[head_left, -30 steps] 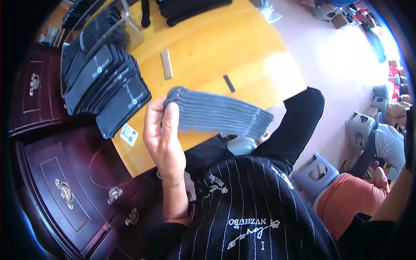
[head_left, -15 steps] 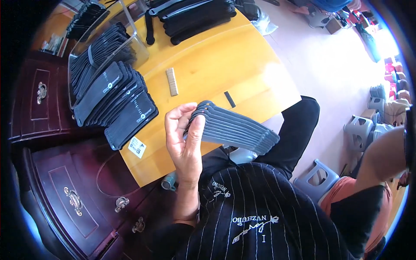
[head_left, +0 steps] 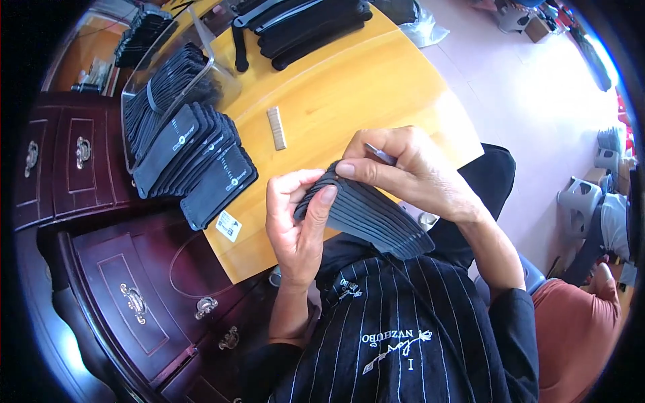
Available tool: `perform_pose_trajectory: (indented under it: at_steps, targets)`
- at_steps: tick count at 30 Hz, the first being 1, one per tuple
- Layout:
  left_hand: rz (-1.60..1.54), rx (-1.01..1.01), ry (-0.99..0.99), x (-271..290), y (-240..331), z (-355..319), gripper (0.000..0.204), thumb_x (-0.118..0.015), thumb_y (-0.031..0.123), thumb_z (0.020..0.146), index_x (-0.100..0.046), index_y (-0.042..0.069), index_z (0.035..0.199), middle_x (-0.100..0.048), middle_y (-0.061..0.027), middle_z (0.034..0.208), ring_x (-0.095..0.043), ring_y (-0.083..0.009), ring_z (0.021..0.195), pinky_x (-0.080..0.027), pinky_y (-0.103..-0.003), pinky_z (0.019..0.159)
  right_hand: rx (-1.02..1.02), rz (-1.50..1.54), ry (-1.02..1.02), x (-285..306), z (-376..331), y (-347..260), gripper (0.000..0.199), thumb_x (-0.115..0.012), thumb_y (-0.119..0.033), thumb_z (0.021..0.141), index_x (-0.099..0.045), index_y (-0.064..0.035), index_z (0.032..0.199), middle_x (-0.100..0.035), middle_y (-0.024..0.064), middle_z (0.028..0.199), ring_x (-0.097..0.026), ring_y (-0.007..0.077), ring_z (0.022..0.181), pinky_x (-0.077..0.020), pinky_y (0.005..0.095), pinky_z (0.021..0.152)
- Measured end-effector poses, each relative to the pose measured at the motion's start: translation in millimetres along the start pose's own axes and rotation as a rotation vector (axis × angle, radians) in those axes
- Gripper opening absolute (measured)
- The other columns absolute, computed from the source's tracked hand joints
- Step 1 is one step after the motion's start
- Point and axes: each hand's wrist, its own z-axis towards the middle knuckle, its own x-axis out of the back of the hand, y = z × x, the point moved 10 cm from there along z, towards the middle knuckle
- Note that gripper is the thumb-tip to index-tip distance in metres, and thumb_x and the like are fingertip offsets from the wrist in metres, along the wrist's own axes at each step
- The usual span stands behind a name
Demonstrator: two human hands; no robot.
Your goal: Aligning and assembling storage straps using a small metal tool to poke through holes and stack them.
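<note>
My left hand (head_left: 297, 228) grips a stack of flat dark grey pieces (head_left: 376, 218), thumb in front and fingers behind. The pieces have rounded ends and fan out toward my lap. At the stack's upper end my right hand (head_left: 410, 164) is closed, its thumb tip pressed on the top edge beside my left thumb. A slim dark and silvery piece (head_left: 381, 154) shows between my right thumb and forefinger; whether it is held or lies behind cannot be told. More dark pieces with white print (head_left: 218, 174) lie in overlapping piles at the table's left side.
The yellow table (head_left: 329, 87) carries a clear plastic bin (head_left: 225, 70) of banded dark pieces, a small tan strip (head_left: 276, 127), a white label (head_left: 228, 227) and black bundles (head_left: 309, 33) at the back. Dark red drawers (head_left: 127, 289) stand left. Another person's arm (head_left: 605, 289) and grey stools (head_left: 578, 205) are at right.
My right hand has come in from the far right to the stack's upper end. My left hand still holds the stack. The view has shifted slightly, and the black strip on the table no longer shows plainly.
</note>
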Motion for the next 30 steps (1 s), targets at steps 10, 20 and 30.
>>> perform_pose_trajectory:
  at_steps: [10,20,30]
  targets:
    - [0.343,-0.387,-0.096,-24,49,6,0.031,-0.077,-0.002,0.073,-0.061,0.001,0.099,-0.063,-0.0115,0.095,-0.06,-0.0194,0.084,-0.049,-0.028,0.071,-0.116,0.23,-0.069,6,-15,11,0.03,-0.066,-0.034,0.09,-0.068,-0.0053,0.083,-0.06,-0.0011,0.066,-0.052,0.0059,0.06,-0.0391,0.0231,0.055]
    - [0.623,-0.548,-0.207,-41,76,1,0.032,-0.079,-0.004,0.067,-0.066,0.004,0.095,-0.064,-0.0085,0.086,-0.062,-0.0216,0.079,-0.049,-0.031,0.068,0.073,0.077,0.035,12,-26,-14,0.018,-0.064,-0.02,0.091,-0.063,-0.0035,0.084,-0.056,-0.0005,0.072,-0.048,0.0077,0.067,-0.038,0.0241,0.059]
    - [0.671,-0.447,-0.26,-43,69,7,0.028,-0.079,-0.003,0.067,-0.064,0.004,0.089,-0.061,-0.0087,0.085,-0.062,-0.0218,0.078,-0.049,-0.031,0.066,0.179,-0.156,0.096,13,-33,-27,0.013,-0.065,-0.015,0.089,-0.063,-0.0024,0.083,-0.057,0.0077,0.069,-0.057,0.0186,0.064,-0.0432,0.0301,0.059]
